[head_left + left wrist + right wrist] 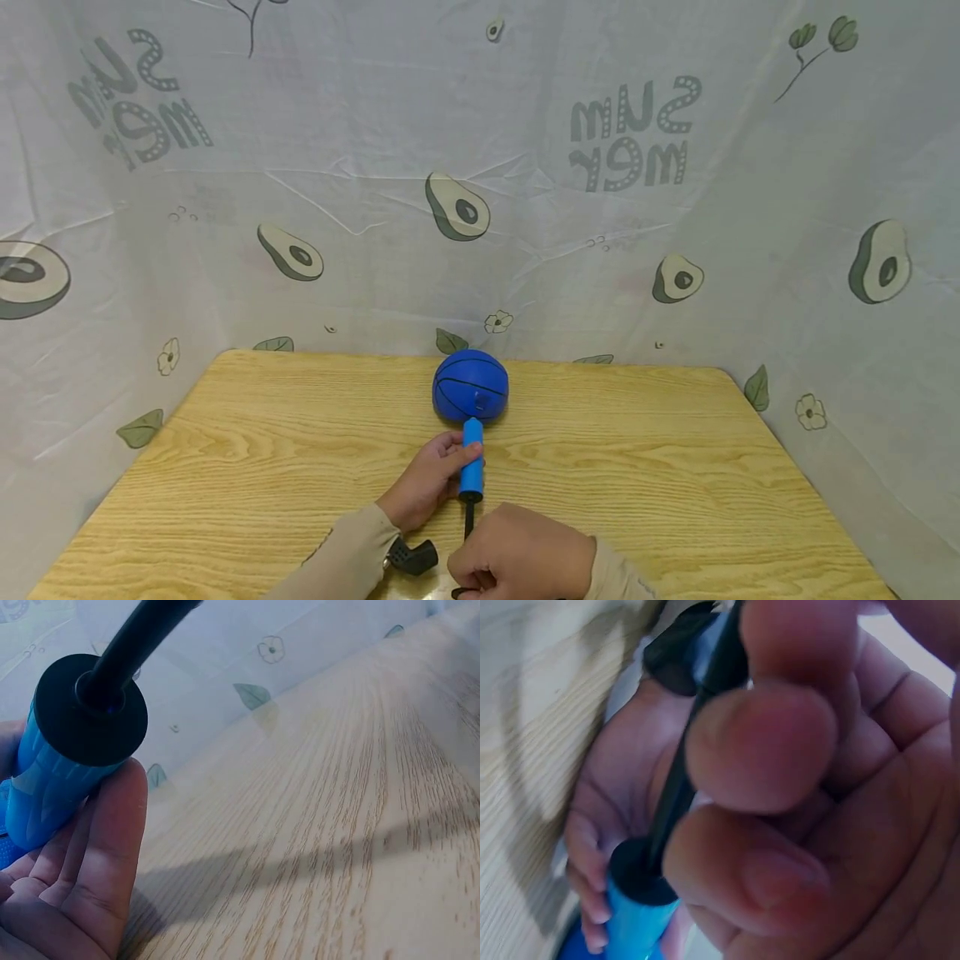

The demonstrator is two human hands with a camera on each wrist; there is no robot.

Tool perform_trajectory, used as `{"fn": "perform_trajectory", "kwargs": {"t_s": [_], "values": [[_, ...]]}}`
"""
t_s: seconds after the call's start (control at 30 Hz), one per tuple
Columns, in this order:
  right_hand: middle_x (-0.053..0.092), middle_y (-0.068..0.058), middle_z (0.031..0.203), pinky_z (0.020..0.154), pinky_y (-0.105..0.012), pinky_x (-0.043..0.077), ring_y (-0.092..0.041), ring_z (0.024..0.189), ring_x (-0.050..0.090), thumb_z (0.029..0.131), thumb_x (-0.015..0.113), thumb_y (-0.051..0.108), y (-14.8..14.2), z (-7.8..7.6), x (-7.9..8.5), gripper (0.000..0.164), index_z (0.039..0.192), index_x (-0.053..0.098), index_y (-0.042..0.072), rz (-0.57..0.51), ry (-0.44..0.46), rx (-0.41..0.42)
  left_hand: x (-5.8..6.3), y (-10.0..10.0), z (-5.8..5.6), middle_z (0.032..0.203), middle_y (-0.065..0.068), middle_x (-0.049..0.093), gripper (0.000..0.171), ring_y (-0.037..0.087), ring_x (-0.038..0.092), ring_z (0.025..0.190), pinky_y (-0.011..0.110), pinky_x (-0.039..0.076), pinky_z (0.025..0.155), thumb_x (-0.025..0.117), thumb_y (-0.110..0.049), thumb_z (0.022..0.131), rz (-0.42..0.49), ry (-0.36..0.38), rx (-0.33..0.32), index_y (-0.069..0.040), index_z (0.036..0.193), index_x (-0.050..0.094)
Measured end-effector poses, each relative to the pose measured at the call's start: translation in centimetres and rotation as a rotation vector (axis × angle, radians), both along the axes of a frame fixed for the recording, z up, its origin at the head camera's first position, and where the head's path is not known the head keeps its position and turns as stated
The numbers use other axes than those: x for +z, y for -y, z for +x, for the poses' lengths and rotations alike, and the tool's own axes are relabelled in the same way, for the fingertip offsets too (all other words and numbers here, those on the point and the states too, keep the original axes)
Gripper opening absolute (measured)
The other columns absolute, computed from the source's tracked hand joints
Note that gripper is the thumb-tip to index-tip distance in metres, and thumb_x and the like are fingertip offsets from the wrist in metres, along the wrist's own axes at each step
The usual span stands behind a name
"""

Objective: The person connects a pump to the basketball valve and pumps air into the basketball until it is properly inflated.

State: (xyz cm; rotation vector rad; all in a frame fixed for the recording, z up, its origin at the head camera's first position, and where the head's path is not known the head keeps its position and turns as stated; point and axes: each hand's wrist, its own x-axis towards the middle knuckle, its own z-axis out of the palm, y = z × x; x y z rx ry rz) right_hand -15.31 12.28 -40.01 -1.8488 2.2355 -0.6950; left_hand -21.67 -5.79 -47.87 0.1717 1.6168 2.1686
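A blue ball (470, 375) with black basketball lines rests near the table's back edge. My left hand (427, 483) grips the blue barrel of a small hand pump (472, 481), its thumb lying across the top. The barrel's far tip is right at the ball's near side. From the black end cap (56, 724), a black rod (469, 518) is drawn out toward me. My right hand (528, 554) is curled round the pump's black handle (463, 592), which the fingers mostly hide. In the right wrist view, the rod (673, 791) runs past the right fingertips down to the barrel.
The wood-grain table (637, 467) stretches to both sides. A pale sheet (390, 275) printed with avocados and leaves hangs behind and beside it. A black wrist device (412, 557) sticks out from the left sleeve (337, 550).
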Motion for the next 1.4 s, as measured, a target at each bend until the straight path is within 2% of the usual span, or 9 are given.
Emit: {"fn": "perform_trajectory", "kwargs": {"t_s": [0.17,0.27,0.37,0.5,0.77,0.9,1.03,1.13,1.4], "values": [[0.055,0.014,0.062,0.054,-0.002,0.035,0.019,0.058,0.035,0.097,0.072,0.01,0.3,0.5,0.2,0.026,0.075,0.063,0.019,0.031,0.062,0.033,-0.1,0.1,0.0,0.114,0.01,0.066,0.053,0.012,0.065,0.092,0.027,0.058,0.078,0.065,-0.03,0.105,-0.003,0.006,0.001,0.004,0.139,0.043],[0.054,0.016,0.063,0.055,-0.002,0.037,0.02,0.059,0.036,0.098,0.072,0.014,0.1,0.3,0.2,0.023,0.077,0.065,0.02,0.088,0.088,-0.008,0.0,0.0,-0.1,0.113,0.008,0.066,0.053,0.013,0.066,0.092,0.028,0.058,0.079,0.065,-0.029,0.105,0.0,0.01,0.003,0.005,0.14,0.043],[0.053,0.019,0.064,0.055,-0.002,0.037,0.022,0.059,0.036,0.099,0.073,0.021,-0.4,-0.2,0.2,0.023,0.077,0.065,0.023,0.125,0.077,-0.064,0.2,-0.1,-0.1,0.109,0.006,0.067,0.053,0.013,0.067,0.09,0.028,0.059,0.079,0.064,-0.028,0.105,-0.003,0.009,0.007,0.005,0.141,0.042],[0.052,0.02,0.061,0.053,-0.003,0.037,0.022,0.057,0.036,0.097,0.075,0.023,-1.1,-1.0,0.0,0.025,0.074,0.065,0.024,0.08,0.061,-0.139,0.3,-0.2,-0.1,0.103,0.004,0.066,0.053,0.013,0.069,0.085,0.027,0.059,0.074,0.064,-0.027,0.105,-0.014,0.012,0.003,0.005,0.142,0.042],[0.049,0.023,0.06,0.05,-0.008,0.034,0.013,0.053,0.041,0.095,0.078,0.031,-2.3,-2.6,-0.2,0.023,0.075,0.068,0.025,0.084,0.026,-0.398,0.4,-0.1,0.0,0.103,0.008,0.068,0.054,0.011,0.069,0.078,0.026,0.06,0.068,0.062,-0.028,0.106,-0.032,-0.004,-0.05,0.008,0.142,0.041],[0.047,0.023,0.06,0.049,-0.013,0.035,0.008,0.053,0.043,0.095,0.077,0.034,-2.6,-3.0,-0.6,0.023,0.076,0.068,0.027,0.105,0.046,-0.472,0.3,-0.2,0.1,0.103,0.006,0.068,0.055,0.011,0.069,0.08,0.027,0.06,0.071,0.061,-0.027,0.107,-0.03,-0.02,-0.058,0.009,0.142,0.039],[0.048,0.022,0.061,0.05,-0.014,0.036,0.007,0.053,0.044,0.096,0.076,0.035,-2.7,-3.0,-0.9,0.024,0.076,0.067,0.027,0.136,0.075,-0.472,0.0,-0.2,0.1,0.106,0.009,0.068,0.055,0.013,0.069,0.083,0.028,0.06,0.074,0.061,-0.028,0.107,-0.056,-0.027,-0.055,0.008,0.142,0.039],[0.046,0.022,0.059,0.049,-0.013,0.034,0.007,0.052,0.042,0.098,0.074,0.035,-2.6,-2.9,-0.8,0.027,0.074,0.066,0.026,0.18,0.051,-0.461,0.1,-0.2,0.2,0.111,0.014,0.067,0.054,0.016,0.069,0.086,0.03,0.06,0.076,0.06,-0.03,0.107,-0.078,-0.033,-0.048,0.006,0.142,0.039],[0.041,0.021,0.059,0.051,-0.01,0.028,0.009,0.053,0.036,0.096,0.077,0.03,-1.9,-2.3,-0.5,0.03,0.071,0.061,0.025,0.214,-0.122,-0.385,0.3,-0.1,0.5,0.117,0.015,0.065,0.054,0.015,0.067,0.087,0.026,0.055,0.07,0.056,-0.033,0.109,-0.086,-0.055,-0.035,0.006,0.143,0.039]]}}
